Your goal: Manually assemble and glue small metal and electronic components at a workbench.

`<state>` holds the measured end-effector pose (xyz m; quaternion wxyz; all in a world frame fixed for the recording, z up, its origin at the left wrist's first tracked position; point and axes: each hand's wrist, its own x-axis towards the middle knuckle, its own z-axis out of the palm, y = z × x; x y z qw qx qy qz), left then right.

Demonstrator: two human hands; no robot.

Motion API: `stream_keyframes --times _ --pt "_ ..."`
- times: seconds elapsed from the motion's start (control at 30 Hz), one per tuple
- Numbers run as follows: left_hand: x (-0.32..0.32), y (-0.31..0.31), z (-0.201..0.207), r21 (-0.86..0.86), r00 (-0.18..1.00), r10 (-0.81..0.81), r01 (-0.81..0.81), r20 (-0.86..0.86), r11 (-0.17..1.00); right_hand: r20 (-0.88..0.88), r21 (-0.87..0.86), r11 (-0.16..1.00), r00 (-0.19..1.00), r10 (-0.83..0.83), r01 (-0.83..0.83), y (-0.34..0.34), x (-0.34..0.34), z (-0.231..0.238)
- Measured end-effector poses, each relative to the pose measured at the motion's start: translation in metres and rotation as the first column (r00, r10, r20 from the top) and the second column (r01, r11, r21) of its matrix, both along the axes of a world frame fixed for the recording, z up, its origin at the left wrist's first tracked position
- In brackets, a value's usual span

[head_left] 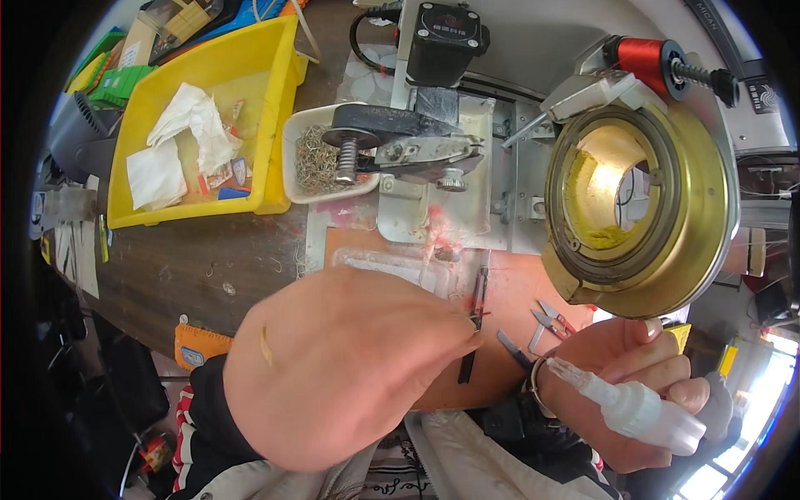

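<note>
My left hand (350, 367) is large and close in the lower middle, its back toward me. Its fingers curl down and press together toward the right, mostly hidden behind the hand; what they hold, if anything, cannot be made out. At the lower right, my right hand (592, 417), with a bracelet at the wrist, is closed around a small translucent white squeeze bottle (637, 411). The bottle's narrow clear nozzle points up and left. Above this hand stands a round brass-coloured machine ring (704, 208), its lit bowl lined with yellow material.
Scissors (552, 321) lie on the orange mat (512, 287). A clamp mechanism with a spring (346, 162) stands beside a white tray of small metal hooks (315, 162). To the left is a yellow bin (283, 158) holding tissues. A red thread spool (642, 60) sits above the brass ring.
</note>
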<state>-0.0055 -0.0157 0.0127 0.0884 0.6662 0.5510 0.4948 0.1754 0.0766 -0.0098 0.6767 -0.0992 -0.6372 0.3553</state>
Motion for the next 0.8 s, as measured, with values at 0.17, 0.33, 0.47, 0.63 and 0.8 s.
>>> stream_keyframes --times 0.17,0.33,0.47,0.63,0.8 --pt "0.005 -0.007 -0.005 -0.317 0.827 0.061 0.146 0.559 0.937 0.043 -0.005 0.999 0.998 0.046 -0.046 0.002 0.006 -0.001" --pt "0.018 -0.005 -0.001 -0.333 0.385 0.244 0.182 0.89 0.925 0.044 0.003 0.992 0.991 0.124 -0.125 0.001 0.006 -0.003" --pt "-0.003 0.001 0.0 -0.2 0.958 -0.185 0.23 0.221 0.952 0.144 0.012 0.992 0.982 0.119 -0.122 0.001 0.01 0.002" --pt "0.018 -0.009 -0.004 -0.025 0.987 0.142 -0.145 -0.076 0.989 0.122 0.017 0.991 0.984 0.127 -0.13 0.001 0.009 -0.003" --pt "0.026 -0.006 -0.006 0.071 0.98 0.198 -0.197 -0.007 0.978 0.118 0.035 0.998 0.992 0.052 -0.057 -0.003 0.005 0.001"
